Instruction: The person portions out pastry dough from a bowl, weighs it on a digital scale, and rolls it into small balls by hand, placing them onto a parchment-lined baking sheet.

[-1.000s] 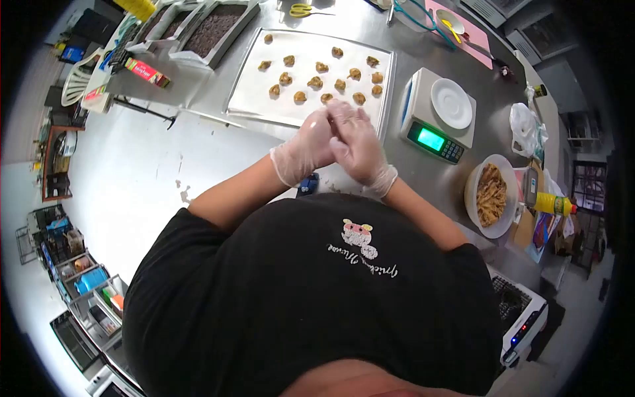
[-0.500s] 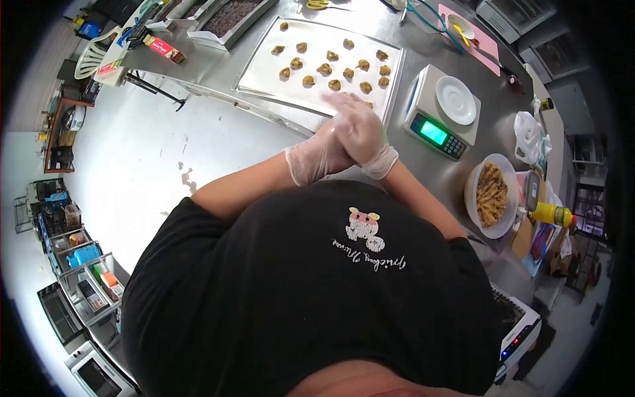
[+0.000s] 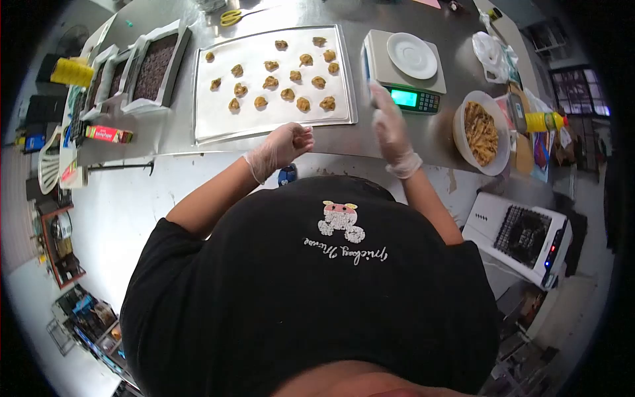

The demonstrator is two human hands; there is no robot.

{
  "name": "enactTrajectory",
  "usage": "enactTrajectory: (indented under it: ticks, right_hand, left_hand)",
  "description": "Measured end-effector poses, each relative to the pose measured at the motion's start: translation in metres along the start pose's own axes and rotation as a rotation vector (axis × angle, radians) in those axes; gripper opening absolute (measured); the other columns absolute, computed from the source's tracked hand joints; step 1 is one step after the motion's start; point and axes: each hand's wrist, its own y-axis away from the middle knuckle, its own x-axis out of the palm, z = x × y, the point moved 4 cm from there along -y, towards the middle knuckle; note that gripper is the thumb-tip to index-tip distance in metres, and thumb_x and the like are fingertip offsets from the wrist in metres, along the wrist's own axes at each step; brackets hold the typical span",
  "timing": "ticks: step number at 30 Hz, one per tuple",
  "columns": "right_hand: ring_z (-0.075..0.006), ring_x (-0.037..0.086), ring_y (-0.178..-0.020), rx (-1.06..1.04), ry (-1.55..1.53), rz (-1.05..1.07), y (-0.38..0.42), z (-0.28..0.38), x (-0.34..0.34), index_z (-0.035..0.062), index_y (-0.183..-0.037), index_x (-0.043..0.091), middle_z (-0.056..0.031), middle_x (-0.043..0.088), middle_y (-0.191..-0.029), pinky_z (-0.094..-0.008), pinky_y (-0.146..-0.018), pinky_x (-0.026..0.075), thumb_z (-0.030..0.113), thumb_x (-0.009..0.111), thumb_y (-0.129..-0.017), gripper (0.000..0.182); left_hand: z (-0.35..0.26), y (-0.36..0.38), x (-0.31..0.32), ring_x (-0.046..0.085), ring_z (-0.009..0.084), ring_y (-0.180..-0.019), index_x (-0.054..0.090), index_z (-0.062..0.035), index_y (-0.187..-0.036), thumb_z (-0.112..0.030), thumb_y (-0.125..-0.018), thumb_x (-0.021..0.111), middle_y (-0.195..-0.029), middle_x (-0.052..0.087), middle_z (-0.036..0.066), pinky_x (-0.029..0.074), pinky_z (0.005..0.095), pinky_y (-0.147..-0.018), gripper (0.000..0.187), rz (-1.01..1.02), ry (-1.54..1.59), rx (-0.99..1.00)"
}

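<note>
My left hand (image 3: 283,147), in a clear glove, is at the front edge of the lined tray (image 3: 211,122), its fingers curled inward; what they hold, if anything, is hidden. Several brown dough lumps (image 3: 270,82) lie spread over the white liner. To the right, my gloved right hand (image 3: 392,131) has its fingers stretched out, slightly blurred, with nothing seen in it. It is just in front of the scale (image 3: 419,99), whose display glows green. A white plate (image 3: 411,55) rests on the scale. A bowl (image 3: 501,142) of brown dough (image 3: 481,134) stands farther right.
Long pans of dark filling (image 3: 156,66) and a red box (image 3: 109,134) are at the left. Yellow scissors (image 3: 231,18) lie behind the tray. A plastic bag (image 3: 488,56) and yellow bottle (image 3: 544,122) are at the right, above a white appliance (image 3: 516,235).
My hands, pressed together before, have separated, the left toward the left and the right toward the scale. The view has turned, showing more of the left pans and the right appliance.
</note>
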Motion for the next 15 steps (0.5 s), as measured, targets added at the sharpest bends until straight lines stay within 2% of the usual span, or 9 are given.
enactTrajectory:
  ticks: [4, 7, 9, 11, 13, 14, 15]
  right_hand:
    - [-0.0327, 0.040, -0.123, 0.207, 0.090, -0.078, 0.055, -0.022, -0.024, -0.0037, -0.130, 0.039, -0.0202, 0.044, -0.131, -0.0385, -0.105, 0.027, 0.024, 0.034, -0.088, 0.050]
    - [-0.0308, 0.040, -0.123, 0.381, 0.042, -0.076, 0.093, -0.031, -0.019, -0.0037, -0.130, 0.039, -0.0202, 0.043, -0.131, -0.0373, -0.105, 0.027, 0.014, 0.035, -0.087, 0.047]
    - [-0.0308, 0.040, -0.123, 0.406, 0.000, -0.052, 0.111, -0.037, -0.010, -0.0036, -0.130, 0.039, -0.0199, 0.043, -0.131, -0.0371, -0.105, 0.027, 0.017, 0.035, -0.089, 0.046]
    - [-0.0307, 0.040, -0.123, 0.444, -0.025, -0.042, 0.112, -0.039, 0.001, -0.0035, -0.130, 0.039, -0.0196, 0.043, -0.131, -0.0368, -0.105, 0.026, 0.019, 0.036, -0.090, 0.046]
    - [-0.0306, 0.041, -0.122, 0.419, -0.030, 0.018, 0.103, -0.039, 0.008, -0.0035, -0.131, 0.038, -0.0191, 0.043, -0.131, -0.0365, -0.105, 0.026, 0.028, 0.037, -0.093, 0.049]
    - [-0.0306, 0.041, -0.122, 0.417, -0.030, 0.022, 0.096, -0.039, 0.010, -0.0035, -0.131, 0.038, -0.0191, 0.043, -0.131, -0.0365, -0.105, 0.026, 0.028, 0.037, -0.093, 0.049]
    - [-0.0306, 0.041, -0.122, 0.394, -0.013, 0.043, 0.085, -0.038, 0.013, -0.0034, -0.131, 0.038, -0.0189, 0.044, -0.131, -0.0366, -0.104, 0.027, 0.033, 0.037, -0.093, 0.052]
  left_hand:
    - [-0.030, 0.000, -0.023, 0.055, 0.0195, -0.089, 0.051, 0.0012, -0.102, 0.005, -0.077, 0.054, -0.090, 0.053, 0.008, 0.047, 0.0308, -0.087, 0.025, 0.019, -0.050, 0.086]
    - [-0.057, 0.011, -0.058, 0.055, 0.0191, -0.096, 0.052, 0.0024, -0.107, -0.002, -0.078, 0.062, -0.103, 0.053, 0.009, 0.046, 0.0264, -0.088, 0.031, 0.024, -0.484, 0.256]
    - [-0.083, 0.029, -0.089, 0.055, 0.0185, -0.100, 0.051, 0.0024, -0.116, -0.010, -0.081, 0.058, -0.111, 0.054, 0.011, 0.045, 0.0277, -0.089, 0.038, -0.086, -0.831, 0.319]
    - [-0.108, 0.043, -0.125, 0.058, 0.0181, -0.096, 0.055, -0.0013, -0.116, -0.014, -0.081, 0.056, -0.106, 0.060, 0.011, 0.046, 0.0282, -0.086, 0.037, -0.448, -1.267, 0.446]
    - [-0.125, 0.049, -0.162, 0.061, 0.0197, -0.092, 0.059, -0.0054, -0.112, -0.013, -0.081, 0.053, -0.099, 0.064, 0.012, 0.047, 0.0298, -0.083, 0.032, -0.630, -1.425, 0.638]
    - [-0.128, 0.053, -0.173, 0.062, 0.0239, -0.088, 0.061, -0.0056, -0.107, -0.009, -0.079, 0.052, -0.096, 0.064, 0.014, 0.048, 0.0318, -0.080, 0.030, -0.677, -1.445, 0.687]
    - [-0.130, 0.053, -0.183, 0.062, 0.0239, -0.088, 0.061, -0.0056, -0.107, -0.009, -0.079, 0.052, -0.096, 0.064, 0.014, 0.048, 0.0318, -0.080, 0.030, -0.679, -1.440, 0.685]
